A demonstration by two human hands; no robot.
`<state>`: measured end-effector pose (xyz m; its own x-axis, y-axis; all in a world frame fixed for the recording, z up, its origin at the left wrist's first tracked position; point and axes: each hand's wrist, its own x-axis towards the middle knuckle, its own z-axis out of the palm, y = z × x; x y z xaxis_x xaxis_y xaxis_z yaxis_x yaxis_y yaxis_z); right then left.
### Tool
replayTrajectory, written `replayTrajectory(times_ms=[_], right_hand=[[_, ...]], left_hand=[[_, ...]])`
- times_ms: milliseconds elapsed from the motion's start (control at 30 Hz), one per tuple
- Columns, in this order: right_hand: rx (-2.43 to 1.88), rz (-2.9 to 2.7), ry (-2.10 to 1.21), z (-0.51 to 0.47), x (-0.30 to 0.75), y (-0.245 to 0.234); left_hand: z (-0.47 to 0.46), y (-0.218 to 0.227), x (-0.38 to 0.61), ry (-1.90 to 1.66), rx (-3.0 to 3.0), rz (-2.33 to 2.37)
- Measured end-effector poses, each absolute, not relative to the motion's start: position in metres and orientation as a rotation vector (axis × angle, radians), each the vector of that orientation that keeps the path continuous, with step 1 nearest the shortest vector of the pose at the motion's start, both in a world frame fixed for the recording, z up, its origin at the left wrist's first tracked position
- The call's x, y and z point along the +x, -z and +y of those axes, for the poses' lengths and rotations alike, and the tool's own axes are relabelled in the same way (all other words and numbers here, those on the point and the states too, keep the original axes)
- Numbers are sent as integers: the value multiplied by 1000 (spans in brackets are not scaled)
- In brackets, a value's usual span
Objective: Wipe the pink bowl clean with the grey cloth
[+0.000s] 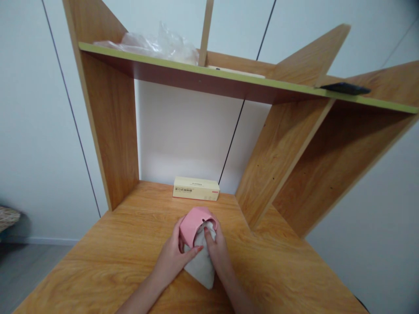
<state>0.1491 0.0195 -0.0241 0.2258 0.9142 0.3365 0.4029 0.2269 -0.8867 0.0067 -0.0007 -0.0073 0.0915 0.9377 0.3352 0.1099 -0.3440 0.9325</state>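
A pink faceted pot-like container (pixel 191 224) is tilted over the wooden desk, its opening turned towards me. Pale grey cloth (pixel 203 268) fills part of that opening, and its pointed end hangs down in front. My left hand (pixel 175 255) is closed around the container's left side, with the thumb lying across the cloth. On the other side, my right hand (pixel 218 246) presses the cloth inside the rim with its thumb. The right fingers go behind the container's right side and are mostly hidden. A small dark hole or mark shows near the rim.
A long cream box (pixel 196 189) with dark printing sits at the back of the desk (pixel 131 261). Wooden panels rise on both sides. The shelf (pixel 196 74) overhead carries clear plastic bags (pixel 160 46) and a dark flat object (pixel 347 88).
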Motion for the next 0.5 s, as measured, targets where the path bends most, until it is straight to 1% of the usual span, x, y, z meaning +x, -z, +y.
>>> replayTrajectory(times_ms=[67, 167, 333, 433, 500], right_hand=[[-1391, -1414, -564, 20, 149, 23], [-1554, -1493, -485, 19, 153, 16], [-1900, -1631, -176, 12, 159, -3], [-1924, -1691, -40, 11, 160, -7], [-1901, -1708, -64, 11, 160, -4]], left_hand=[[-1, 7, 6, -1342, 1583, 1064], [-1, 4, 4, -1319, 1649, 1148], [-3, 0, 1, -1244, 1770, 1320], [-4, -2, 0, -1202, 1826, 1385], [-6, -2, -1, -1181, 1854, 1408]])
